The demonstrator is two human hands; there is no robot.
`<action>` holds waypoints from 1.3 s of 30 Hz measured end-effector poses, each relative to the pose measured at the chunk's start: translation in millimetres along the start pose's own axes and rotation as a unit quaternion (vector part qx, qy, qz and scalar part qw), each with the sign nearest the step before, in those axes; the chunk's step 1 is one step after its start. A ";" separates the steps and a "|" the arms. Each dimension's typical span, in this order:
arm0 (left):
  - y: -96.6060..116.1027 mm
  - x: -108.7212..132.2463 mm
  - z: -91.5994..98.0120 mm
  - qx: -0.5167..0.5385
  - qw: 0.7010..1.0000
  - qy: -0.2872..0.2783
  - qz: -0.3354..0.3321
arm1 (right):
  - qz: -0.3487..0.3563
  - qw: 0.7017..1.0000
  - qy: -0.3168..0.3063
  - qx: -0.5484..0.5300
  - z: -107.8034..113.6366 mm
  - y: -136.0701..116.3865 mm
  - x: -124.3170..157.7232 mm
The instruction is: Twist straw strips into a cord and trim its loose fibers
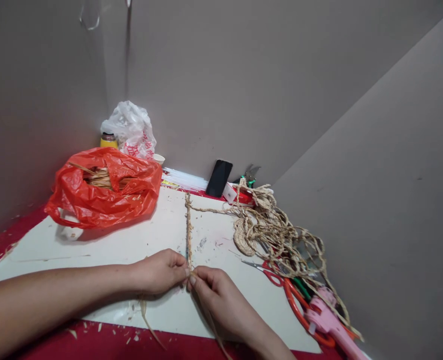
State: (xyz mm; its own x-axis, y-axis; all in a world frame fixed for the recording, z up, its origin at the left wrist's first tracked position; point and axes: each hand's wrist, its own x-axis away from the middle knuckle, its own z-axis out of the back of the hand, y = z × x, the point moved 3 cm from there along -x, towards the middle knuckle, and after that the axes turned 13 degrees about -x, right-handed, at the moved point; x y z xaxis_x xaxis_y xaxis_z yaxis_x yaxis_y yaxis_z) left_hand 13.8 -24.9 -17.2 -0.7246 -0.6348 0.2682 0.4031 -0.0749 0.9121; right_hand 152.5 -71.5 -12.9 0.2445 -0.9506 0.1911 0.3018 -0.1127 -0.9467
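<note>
A narrow straw braid [188,230] runs straight down the white board [123,247] toward me. At its near end my left hand [164,271] pinches the braid between thumb and forefinger. My right hand [215,290] meets it there, its thumb and finger closed on the straw strands at the same end. Loose strands [146,317] trail below both hands toward the near edge. From the braid's far end a thin cord leads right to a tangled heap of braided straw cord [277,230]. The exact grip at the fingertips is partly hidden.
An open red plastic bag [104,200] holding straw stands left, before a white bag [129,127] and yellow jar [108,140]. A phone [219,178] leans at the back. Red-handled scissors [268,272] and a pink glue gun [328,317] lie right. Grey walls enclose the back.
</note>
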 end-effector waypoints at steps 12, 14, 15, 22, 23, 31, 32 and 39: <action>-10.1 -1.5 -0.1 -0.006 0.998 0.043 0.034 | -0.019 0.999 0.021 0.027 5.6 -5.7 4.9; -9.7 -1.5 -2.5 0.019 0.999 0.031 0.025 | -0.053 0.997 -0.007 -0.062 -4.2 -1.3 5.8; -8.8 -1.3 -4.0 0.039 0.999 0.019 0.016 | -0.071 0.993 -0.017 -0.094 -10.3 1.3 6.7; -4.4 3.0 -3.7 0.037 0.998 0.049 0.032 | -0.055 0.998 0.013 0.021 -31.1 6.4 13.3; -3.7 3.6 -2.9 0.026 0.998 0.056 0.034 | -0.029 0.997 0.025 0.065 -30.3 4.3 13.7; -4.0 1.6 -3.4 0.094 0.993 0.048 0.051 | 0.041 0.994 -0.083 0.060 -21.5 -11.6 25.8; -3.3 1.7 -3.4 0.107 0.992 0.044 0.052 | 0.047 0.997 -0.047 0.029 -14.2 -15.1 25.0; 6.7 6.0 -3.1 0.175 0.984 0.005 0.037 | -0.005 0.990 0.089 -0.113 9.9 -8.3 2.6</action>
State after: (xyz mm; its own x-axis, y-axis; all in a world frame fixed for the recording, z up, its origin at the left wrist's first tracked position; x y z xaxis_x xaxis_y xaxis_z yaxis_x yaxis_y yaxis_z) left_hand 13.9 -31.6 -10.4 -0.6947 -0.6362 0.3356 0.2357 0.2394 0.9419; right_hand 159.8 -70.3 -2.0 0.0711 -0.9828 0.1705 0.0856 -0.1642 -0.9827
